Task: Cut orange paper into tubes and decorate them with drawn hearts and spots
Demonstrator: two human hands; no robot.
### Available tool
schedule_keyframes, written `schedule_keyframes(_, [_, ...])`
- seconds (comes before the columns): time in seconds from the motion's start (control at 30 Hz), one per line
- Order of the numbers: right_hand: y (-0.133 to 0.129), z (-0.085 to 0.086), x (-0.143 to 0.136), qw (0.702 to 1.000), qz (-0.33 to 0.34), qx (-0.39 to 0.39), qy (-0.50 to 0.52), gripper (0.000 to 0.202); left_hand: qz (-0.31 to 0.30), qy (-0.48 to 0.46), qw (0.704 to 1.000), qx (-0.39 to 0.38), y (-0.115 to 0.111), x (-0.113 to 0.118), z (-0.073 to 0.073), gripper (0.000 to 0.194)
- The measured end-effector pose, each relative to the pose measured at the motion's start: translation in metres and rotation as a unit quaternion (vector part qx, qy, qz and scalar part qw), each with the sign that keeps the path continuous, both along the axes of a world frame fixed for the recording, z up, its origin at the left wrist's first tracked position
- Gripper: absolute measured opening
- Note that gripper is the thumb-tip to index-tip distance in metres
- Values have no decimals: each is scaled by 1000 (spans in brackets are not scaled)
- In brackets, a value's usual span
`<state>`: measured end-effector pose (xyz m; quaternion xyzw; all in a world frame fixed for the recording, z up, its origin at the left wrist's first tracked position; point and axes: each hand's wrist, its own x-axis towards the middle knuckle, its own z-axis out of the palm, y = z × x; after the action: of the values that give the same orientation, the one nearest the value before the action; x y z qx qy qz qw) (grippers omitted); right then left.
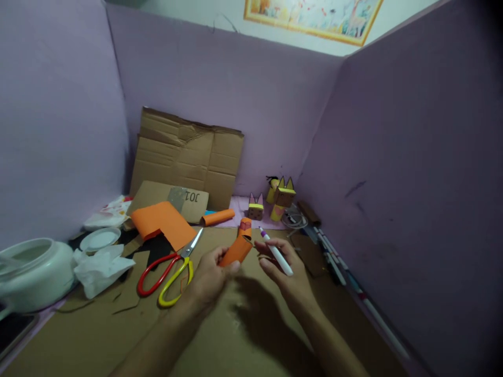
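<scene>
My left hand [214, 275] is closed round an orange paper tube [237, 251], held tilted above the cardboard sheet. In my right hand [288, 275] is a white marker pen [280, 256] with a purple band, its tip pointing up and left, apart from the tube. Just behind the held tube stands a short orange tube [245, 228] with a heart drawn on it. Scissors [173, 277] with one red and one yellow handle lie open to the left of my left hand. Further back lies another orange tube [218, 217].
Orange paper [161, 222], crumpled tissue [102, 269] and a white pot [35, 272] are on the left. Cardboard [188, 152] leans on the back wall. Small cat-eared cardboard figures [285, 196] stand behind. Long thin sticks [363, 296] run along the right wall.
</scene>
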<state>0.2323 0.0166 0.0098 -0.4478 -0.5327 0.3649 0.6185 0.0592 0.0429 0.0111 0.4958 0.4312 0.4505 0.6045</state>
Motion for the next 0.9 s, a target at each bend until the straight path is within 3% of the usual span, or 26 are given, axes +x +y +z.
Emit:
schedule_keyframes(0.1, [-5, -4, -7, 997, 34, -30, 57, 36, -23, -45, 998, -32, -14, 14, -14, 50])
schedule_keyframes(0.23, [-8, -8, -11, 997, 24, -44, 61, 36, -30, -62, 995, -67, -20, 23, -29, 61])
schedule_keyframes(0.47, [-7, -8, -4, 986, 83, -49, 133, 40, -92, -117, 983, -111, -26, 17, -7, 62])
schedule_keyframes(0.57, [-5, -8, 0, 983, 111, -45, 142, 40, -121, -98, 981, -112, -29, 16, 0, 60])
schedule_keyframes(0.63, [-4, -10, 2, 982, 119, -41, 139, 40, -110, -50, 990, -70, -31, 17, 2, 52])
schedule_keyframes(0.73, [-4, -12, 2, 990, 81, -35, 106, 41, -40, 35, 999, 8, -35, 19, 3, 39])
schedule_keyframes(0.8, [-4, -14, 1, 995, 47, -41, 83, 43, 10, 97, 994, 48, -37, 20, 2, 36])
schedule_keyframes(0.9, [-5, -14, -1, 994, 31, -71, 81, 43, 35, 163, 983, 80, -38, 22, -3, 36])
